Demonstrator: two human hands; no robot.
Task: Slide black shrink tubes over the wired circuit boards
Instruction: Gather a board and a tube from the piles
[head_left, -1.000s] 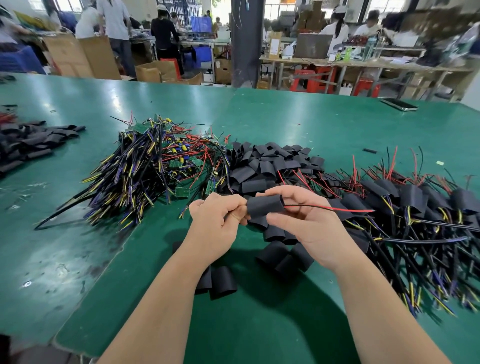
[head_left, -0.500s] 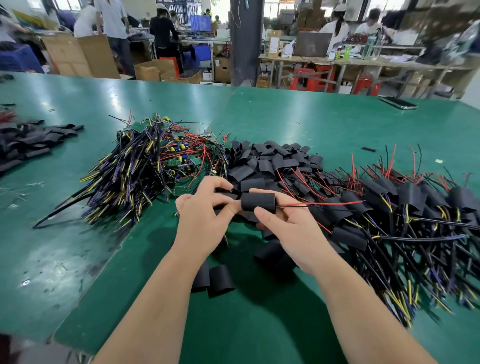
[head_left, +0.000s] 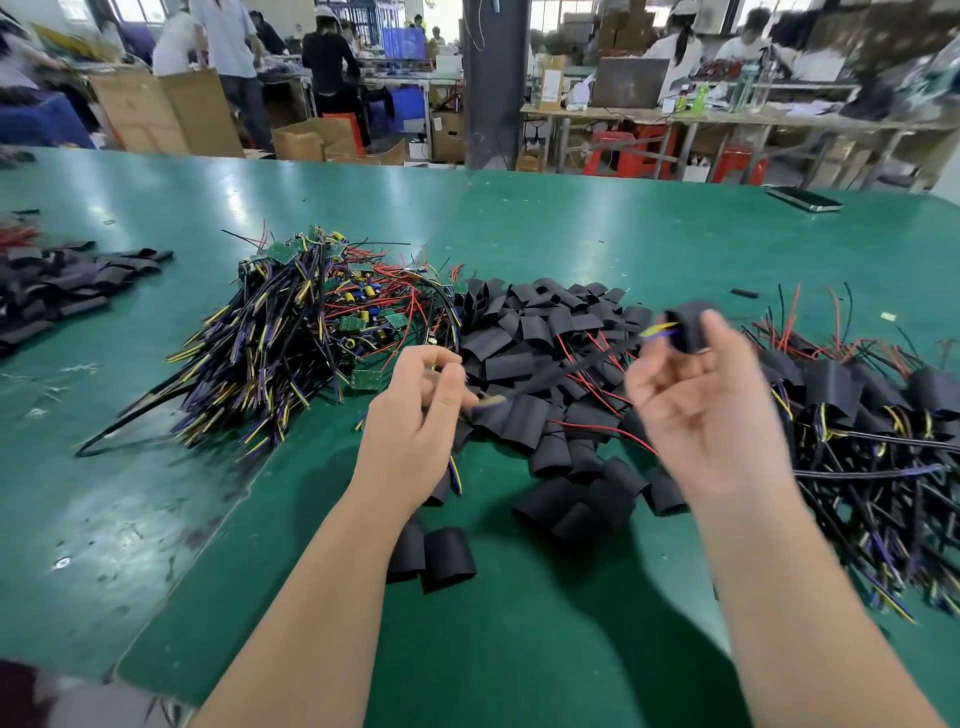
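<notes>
a second ago both hands met on 1 tube; now my right hand (head_left: 701, 415) pinches the sleeved board (head_left: 688, 325) near the finished pile (head_left: 841, 395), my left hand (head_left: 410, 421) curls, its hold too blurred to tell, so this piece looks done.

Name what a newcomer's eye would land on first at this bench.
The tangled heap of bare wired circuit boards, bristling with yellow, purple and red leads, sits left of centre on the green table and grabs the eye first. Right beside it lies a mound of black shrink tubes, with a pile of sleeved boards farther right. In front, the right hand holds up one sleeved board, blurred.
</notes>
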